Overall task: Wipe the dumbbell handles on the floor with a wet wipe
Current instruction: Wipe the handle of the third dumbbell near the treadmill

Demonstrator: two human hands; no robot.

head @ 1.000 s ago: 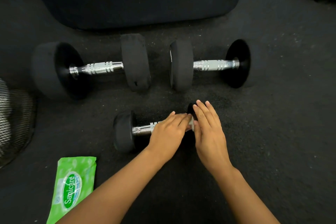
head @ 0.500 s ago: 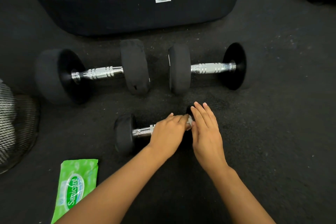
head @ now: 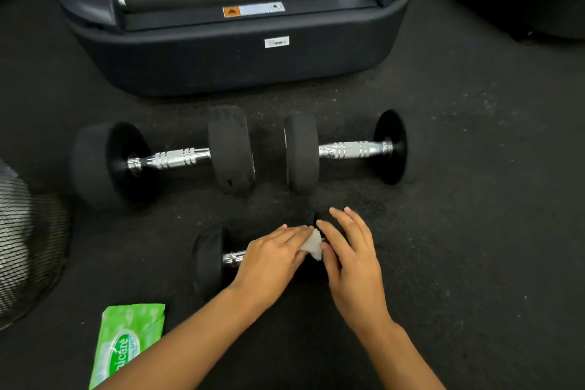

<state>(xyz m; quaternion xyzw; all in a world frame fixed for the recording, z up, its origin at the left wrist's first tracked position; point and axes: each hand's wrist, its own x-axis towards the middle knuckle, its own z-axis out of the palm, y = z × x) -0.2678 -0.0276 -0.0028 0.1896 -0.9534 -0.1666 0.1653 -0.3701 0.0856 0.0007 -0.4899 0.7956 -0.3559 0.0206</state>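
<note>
Head view: the small dumbbell point(head: 215, 258) lies on the floor point(head: 474, 231), long axis left-right. My left hand point(head: 272, 258) curls over its handle, pinching the wipe point(head: 312, 244); my right hand point(head: 349, 250) rests flat on the right head, as before. The green pack point(head: 126, 342) reads "…nicare". The view has tilted up.

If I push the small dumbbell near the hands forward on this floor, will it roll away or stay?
The small dumbbell will probably roll, since its black ends look round and it lies on its side. The rough dark floor may slow it soon. It is likely heavy for its size: the handle looks like solid chrome metal. The right hand resting on its far end suggests it needs steadying.
</note>
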